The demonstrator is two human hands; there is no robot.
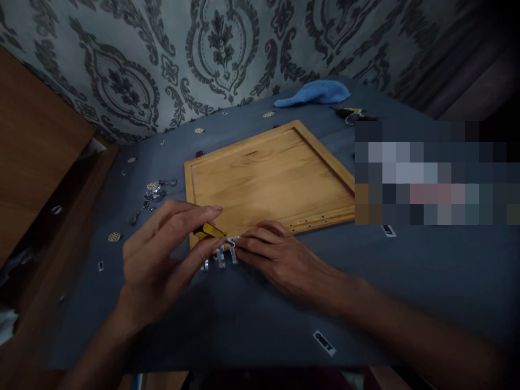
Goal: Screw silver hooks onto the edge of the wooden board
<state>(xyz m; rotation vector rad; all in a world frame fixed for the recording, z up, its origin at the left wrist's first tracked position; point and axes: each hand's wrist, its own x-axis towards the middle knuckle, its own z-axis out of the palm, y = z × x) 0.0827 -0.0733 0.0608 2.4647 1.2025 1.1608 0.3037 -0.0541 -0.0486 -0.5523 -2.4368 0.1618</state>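
Observation:
A framed wooden board (264,176) lies tilted across the dark blue cloth in front of me. My left hand (160,265) is closed, with thumb and fingers pinching a short yellow and black screwdriver (208,231). Its front end points at small metal brackets (221,259) on the board's near left edge. My right hand (280,254) rests over that edge, fingers bent together, the tips pressing the bracket piece by the screwdriver. How the brackets are fixed is hard to make out. Several small dark holes (309,221) dot the near edge further right.
Several metal pieces (155,194) lie in a loose pile left of the board. A blue cloth (319,93) and a black-handled tool (353,115) lie at the back right. Wooden furniture (36,146) borders the left side, a patterned wall (221,46) the back. A pixelated patch covers the right.

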